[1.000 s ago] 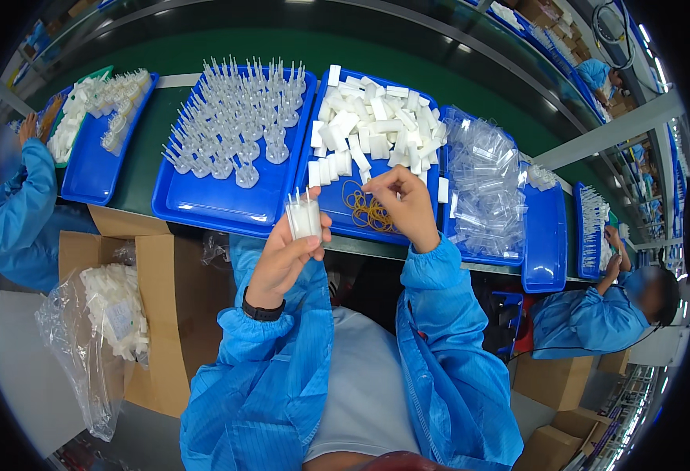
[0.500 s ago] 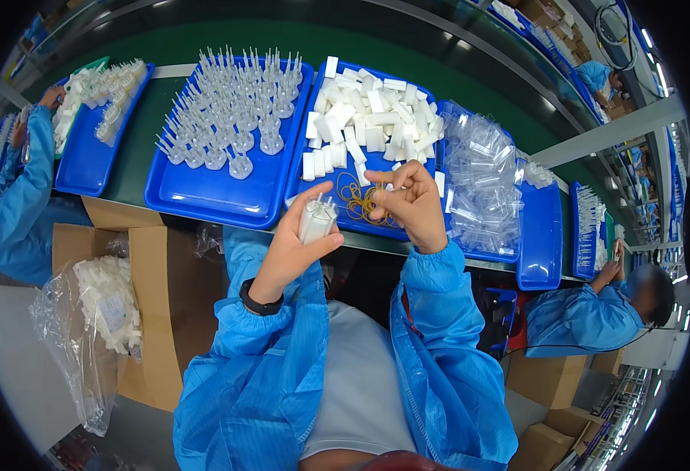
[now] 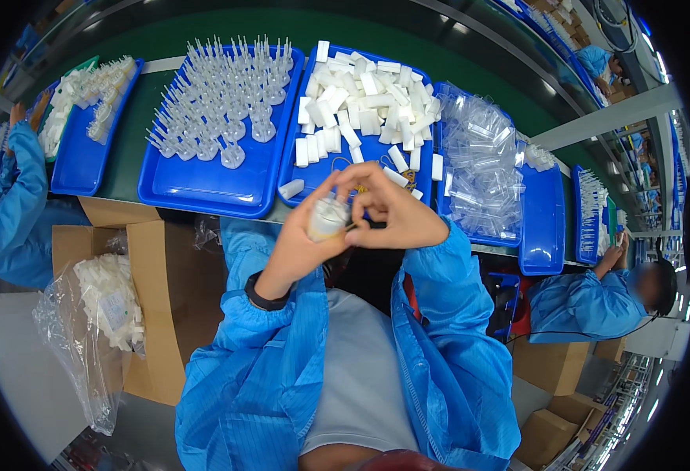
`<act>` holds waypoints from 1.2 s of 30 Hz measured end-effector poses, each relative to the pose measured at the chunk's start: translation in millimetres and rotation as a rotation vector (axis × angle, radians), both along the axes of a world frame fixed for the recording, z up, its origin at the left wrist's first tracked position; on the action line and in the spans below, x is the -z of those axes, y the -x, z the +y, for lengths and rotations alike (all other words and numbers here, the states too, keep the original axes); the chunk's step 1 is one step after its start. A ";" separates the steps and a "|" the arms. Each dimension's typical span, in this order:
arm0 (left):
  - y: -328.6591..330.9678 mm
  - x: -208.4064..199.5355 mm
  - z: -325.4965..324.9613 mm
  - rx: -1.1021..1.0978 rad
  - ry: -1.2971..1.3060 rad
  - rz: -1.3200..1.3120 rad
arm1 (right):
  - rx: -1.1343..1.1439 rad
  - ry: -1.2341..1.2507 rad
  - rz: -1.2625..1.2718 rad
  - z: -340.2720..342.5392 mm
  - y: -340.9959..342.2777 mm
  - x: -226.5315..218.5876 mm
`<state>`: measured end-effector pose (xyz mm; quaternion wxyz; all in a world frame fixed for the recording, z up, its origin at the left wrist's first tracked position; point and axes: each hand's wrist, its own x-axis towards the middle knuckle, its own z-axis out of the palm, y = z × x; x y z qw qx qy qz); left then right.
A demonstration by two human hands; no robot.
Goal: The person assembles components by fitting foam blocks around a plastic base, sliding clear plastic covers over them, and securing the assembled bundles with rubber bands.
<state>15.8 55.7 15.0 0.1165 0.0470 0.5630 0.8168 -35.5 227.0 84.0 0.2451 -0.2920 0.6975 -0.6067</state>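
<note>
The left hand (image 3: 291,245) grips a white-and-clear cylindrical piece (image 3: 328,218) held in front of the desk (image 3: 123,153); the right hand (image 3: 408,218) meets it at 3 o'clock, thumb and forefinger brought together, though whether they pinch anything I cannot tell. From the piece, clear stemmed parts (image 3: 221,106) lie toward 11 o'clock, white blocks (image 3: 367,94) toward 12 to 1, and clear sleeves (image 3: 480,173) toward 2.
</note>
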 end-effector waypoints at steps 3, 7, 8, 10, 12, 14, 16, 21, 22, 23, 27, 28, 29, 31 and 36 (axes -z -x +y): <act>4.0 1.8 -19.8 0.011 -0.093 -0.006 | 0.179 -0.151 0.171 16.2 -0.9 22.7; 10.7 15.3 -27.5 0.010 -0.402 -0.112 | 0.053 -0.190 0.532 15.6 -26.3 15.3; 12.2 16.8 -28.2 0.014 -0.567 -0.163 | 0.053 -0.189 0.532 17.0 -31.8 17.9; 8.7 13.8 -24.0 0.006 -0.468 -0.101 | 0.119 0.382 0.176 21.3 -39.7 28.8; 6.7 7.7 -15.5 0.004 -0.372 -0.042 | 0.143 0.611 0.010 18.7 -42.6 37.6; 8.3 0.6 -7.4 -0.071 -0.430 -0.041 | 0.064 1.208 -0.644 16.3 -39.2 39.9; 2.6 -2.6 -0.8 -0.114 -0.169 0.144 | -0.012 1.314 -0.675 18.3 -31.0 48.9; 3.2 -14.8 -0.7 -0.136 0.254 0.407 | 0.173 0.581 -0.402 22.4 -24.9 27.8; 3.7 -14.6 -1.7 -0.132 0.252 0.407 | 0.082 0.456 -0.317 24.6 -19.5 23.2; 3.6 -15.1 -2.9 -0.134 0.358 0.460 | 0.064 0.441 -0.329 26.0 -16.3 19.6; 5.0 -19.4 -1.9 -0.121 0.778 0.639 | -0.004 0.060 -0.028 20.8 -13.2 1.5; 2.7 -19.2 -1.4 -0.123 0.778 0.638 | -0.006 0.060 -0.029 16.9 -14.9 -0.2; 1.1 -18.4 -0.2 -0.115 0.836 0.607 | 0.036 -0.051 0.145 13.9 -16.0 -1.9; 2.1 -17.0 3.7 -0.103 0.892 0.572 | 0.110 -0.212 0.492 10.0 -16.3 1.8; 0.8 -9.1 8.1 -0.072 0.959 0.453 | 0.204 -0.338 0.653 1.2 -19.2 10.3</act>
